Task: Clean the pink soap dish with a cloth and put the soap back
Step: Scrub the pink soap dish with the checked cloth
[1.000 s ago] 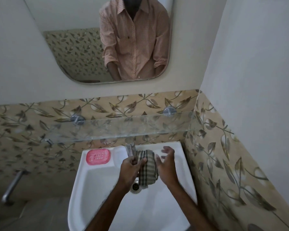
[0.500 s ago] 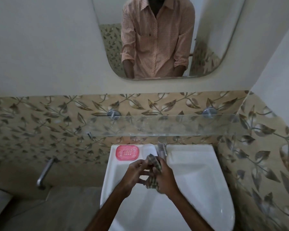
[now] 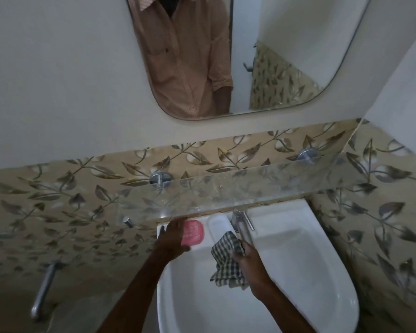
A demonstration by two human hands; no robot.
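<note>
Pink soap dish (image 3: 194, 234) upright, left hand (image 3: 174, 237) touching, long axis front-to-back

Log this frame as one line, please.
left hand reaching over pink soap dish | right hand holding checked cloth | wiping not started

Small bathroom corner with a white washbasin (image 3: 298, 272)
A chrome tap (image 3: 243, 227) stands at the basin's back edge, beneath a clear glass shelf (image 3: 226, 193) on two metal pegs; above, a rounded mirror (image 3: 286, 56) hangs over leaf-patterned beige tiles (image 3: 58, 200)
</note>
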